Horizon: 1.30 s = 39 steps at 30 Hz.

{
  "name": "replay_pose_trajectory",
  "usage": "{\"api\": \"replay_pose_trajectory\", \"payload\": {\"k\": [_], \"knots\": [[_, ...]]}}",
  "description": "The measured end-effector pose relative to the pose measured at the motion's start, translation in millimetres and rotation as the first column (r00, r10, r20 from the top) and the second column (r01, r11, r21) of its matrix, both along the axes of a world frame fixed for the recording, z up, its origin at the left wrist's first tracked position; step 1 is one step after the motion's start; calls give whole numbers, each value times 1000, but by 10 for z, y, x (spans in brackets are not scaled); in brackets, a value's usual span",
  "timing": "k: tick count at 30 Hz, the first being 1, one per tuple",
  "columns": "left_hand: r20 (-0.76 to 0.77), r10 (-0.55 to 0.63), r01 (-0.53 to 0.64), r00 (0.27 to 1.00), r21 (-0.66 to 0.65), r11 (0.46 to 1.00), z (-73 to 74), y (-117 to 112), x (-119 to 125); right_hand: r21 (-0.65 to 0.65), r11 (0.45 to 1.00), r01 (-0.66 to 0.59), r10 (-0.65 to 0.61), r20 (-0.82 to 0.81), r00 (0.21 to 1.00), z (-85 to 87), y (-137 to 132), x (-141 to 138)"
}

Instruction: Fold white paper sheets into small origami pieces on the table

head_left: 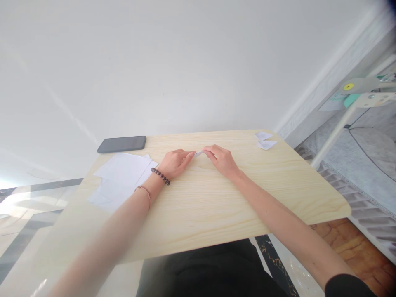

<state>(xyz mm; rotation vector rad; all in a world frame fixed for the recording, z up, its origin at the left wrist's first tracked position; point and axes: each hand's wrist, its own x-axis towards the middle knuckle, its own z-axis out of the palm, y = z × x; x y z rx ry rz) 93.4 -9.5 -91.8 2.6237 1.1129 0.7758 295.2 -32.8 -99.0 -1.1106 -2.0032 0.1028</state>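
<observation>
A small folded piece of white paper [198,154] is pinched between my two hands, just above the middle of the light wooden table [198,206]. My left hand [177,163] grips its left end with thumb and fingers; a dark bead bracelet and a thin bangle circle that wrist. On the right end, the fingertips of my right hand [222,160] are closed. Most of the paper's folds are too small to make out. Loose white paper sheets [123,175] lie overlapping to the left of my left hand.
A dark phone [122,144] lies at the table's back left corner. Two small folded white papers [266,144] rest near the back right corner. Behind the table rises a white wall [185,66]; a white metal frame [337,132] stands to the right.
</observation>
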Motion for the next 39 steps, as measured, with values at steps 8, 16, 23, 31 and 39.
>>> {"api": "replay_pose_trajectory", "payload": {"k": [8, 16, 23, 31, 39], "knots": [[182, -94, 144, 979, -281, 949, 51, -34, 8, 27, 991, -132, 133, -23, 991, 43, -29, -16], [248, -135, 214, 959, -326, 921, 96, -39, 15, 67, 982, -176, 178, -15, 984, 49, -26, -9], [204, -63, 140, 977, -391, 910, 88, -41, 8, 35, 982, -183, 185, -51, 981, 36, -31, -30], [346, -13, 175, 938, -442, 880, 35, -41, 48, -112, 989, -95, 77, -159, 984, -52, -18, -61], [421, 59, 206, 905, -557, 805, -5, -67, 86, -191, 971, -144, 112, -171, 979, -55, -23, -83]]}}
